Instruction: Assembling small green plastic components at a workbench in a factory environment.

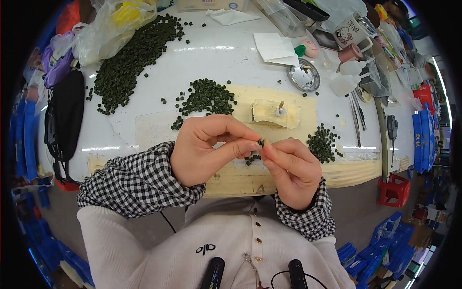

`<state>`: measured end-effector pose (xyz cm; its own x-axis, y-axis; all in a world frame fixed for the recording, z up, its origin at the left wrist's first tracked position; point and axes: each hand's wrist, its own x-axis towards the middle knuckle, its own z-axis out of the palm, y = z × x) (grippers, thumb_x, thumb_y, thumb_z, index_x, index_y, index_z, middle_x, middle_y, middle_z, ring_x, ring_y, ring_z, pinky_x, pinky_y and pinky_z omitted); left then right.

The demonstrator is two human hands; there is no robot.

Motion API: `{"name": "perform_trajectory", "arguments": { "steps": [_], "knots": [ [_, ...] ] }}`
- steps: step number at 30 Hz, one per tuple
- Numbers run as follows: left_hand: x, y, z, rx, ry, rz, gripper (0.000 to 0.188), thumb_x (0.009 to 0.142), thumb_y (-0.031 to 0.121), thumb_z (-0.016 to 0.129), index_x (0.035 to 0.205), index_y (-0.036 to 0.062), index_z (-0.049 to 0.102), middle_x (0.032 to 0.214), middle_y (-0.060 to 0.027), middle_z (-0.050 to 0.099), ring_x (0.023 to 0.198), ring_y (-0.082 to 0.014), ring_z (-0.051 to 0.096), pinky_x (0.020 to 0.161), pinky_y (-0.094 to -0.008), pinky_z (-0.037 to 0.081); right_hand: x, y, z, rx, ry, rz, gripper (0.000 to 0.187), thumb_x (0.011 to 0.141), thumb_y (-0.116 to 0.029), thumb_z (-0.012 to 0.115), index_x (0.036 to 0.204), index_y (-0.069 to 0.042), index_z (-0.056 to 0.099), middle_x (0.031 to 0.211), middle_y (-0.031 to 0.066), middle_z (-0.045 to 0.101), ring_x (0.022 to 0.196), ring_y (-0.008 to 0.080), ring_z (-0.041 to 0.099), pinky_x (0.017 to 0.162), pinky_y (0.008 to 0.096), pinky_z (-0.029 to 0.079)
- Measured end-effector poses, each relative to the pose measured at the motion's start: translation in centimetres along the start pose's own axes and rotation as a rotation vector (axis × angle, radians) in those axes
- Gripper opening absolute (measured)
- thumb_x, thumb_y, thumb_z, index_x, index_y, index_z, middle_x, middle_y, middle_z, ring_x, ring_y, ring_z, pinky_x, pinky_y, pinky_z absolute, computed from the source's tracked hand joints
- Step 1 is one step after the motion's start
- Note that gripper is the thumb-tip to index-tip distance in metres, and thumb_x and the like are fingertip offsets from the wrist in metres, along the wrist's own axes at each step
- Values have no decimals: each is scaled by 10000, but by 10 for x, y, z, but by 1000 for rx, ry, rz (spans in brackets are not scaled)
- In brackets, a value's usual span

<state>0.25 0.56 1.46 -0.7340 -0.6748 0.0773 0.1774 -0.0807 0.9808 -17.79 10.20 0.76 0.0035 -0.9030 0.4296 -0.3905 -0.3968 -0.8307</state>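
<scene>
Between the fingertips of both hands is a small dark green part (261, 142); its exact kind is too small to make out. My left hand (202, 151) pinches it from the left with thumb and index finger. From the right, my right hand (294, 168) meets it in a pinch of its own. Below the fingertips lie a few similar green parts (252, 159), partly hidden. A pile of them (207, 97) lies beyond my left hand, and a smaller group (323, 143) lies right of my right hand. Just beyond both hands stands a block wrapped in yellowish tape (274, 113).
A large heap of green parts (130, 62) covers the far left, beside a clear plastic bag (103, 36) and a black pouch (65, 115). At the right are a round metal lid (303, 75), tweezers (354, 120), white squeeze bottles (344, 84) and a mug (349, 34).
</scene>
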Motion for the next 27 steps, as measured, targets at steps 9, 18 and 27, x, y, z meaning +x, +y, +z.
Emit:
{"name": "perform_trajectory", "arguments": {
  "steps": [9,18,27],
  "knots": [
    [0,1,-2,67,-1,45,145,862,11,599,990,-51,623,889,-102,640,794,-115,623,715,-225,506,1,-2,-1,-10,16,1,350,785,56,650,1124,-27,637,916,88,613,729,143,581,618,221,465],
    [0,-2,-2,113,7,73,129,849,12,617,965,-39,638,869,-94,644,761,-103,609,694,-218,490,2,-1,-1,-27,0,-13,343,781,54,656,1114,-26,642,910,91,623,727,150,581,624,225,465],
    [0,-4,-2,224,-18,179,119,830,-8,633,947,-15,654,833,-93,649,719,-108,606,647,-215,475,7,2,-12,-63,-103,-99,364,751,56,670,1104,-34,649,883,83,628,702,172,579,613,253,475]
  ]
}}
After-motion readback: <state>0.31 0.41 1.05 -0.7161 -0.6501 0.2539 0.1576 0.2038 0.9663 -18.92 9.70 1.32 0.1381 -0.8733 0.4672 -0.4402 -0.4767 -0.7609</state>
